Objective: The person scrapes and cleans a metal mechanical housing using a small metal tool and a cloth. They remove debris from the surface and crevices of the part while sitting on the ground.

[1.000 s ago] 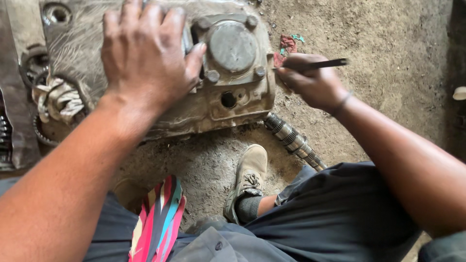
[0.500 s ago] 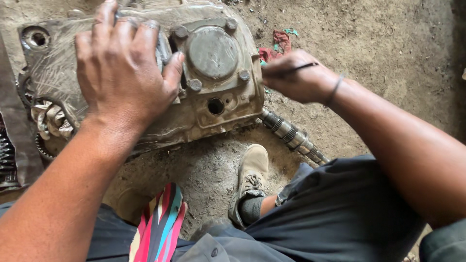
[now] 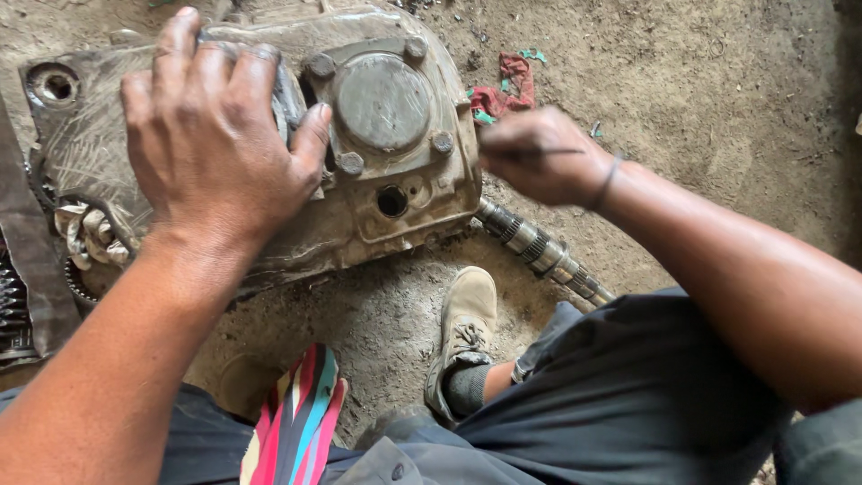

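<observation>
Our left hand [image 3: 211, 148] lies spread, palm down and fingers open, on top of the housing [image 3: 377, 180], a grimy metal casting that sits on the dirt floor [image 3: 718, 81] just ahead of our knees. Our right hand [image 3: 534, 157] is clenched around a thin dark rod [image 3: 539, 151], held close to the housing's right edge; whether the tip touches the metal we cannot tell. The housing looks heavy and stiff, and its oily film would likely make it slippery, so we judge the flat top and the outer edges the best places to press or take hold, not the round cover [image 3: 382, 101] with its four bolts. The rod looks light and rigid, easy to pinch but apt to slip in greasy fingers. A ribbed shaft [image 3: 539, 251] sticks out from under the housing toward our right leg, close below the right wrist, and could get in the way of that arm. A red rag [image 3: 507, 85] lies on the floor just beyond the right hand. At the left a knotted cloth [image 3: 85, 235] sits against the housing near some gears [image 3: 13, 310]. Our shoe [image 3: 462, 323] rests on the floor below the housing, and a striped sandal [image 3: 296, 418] lies near it.
</observation>
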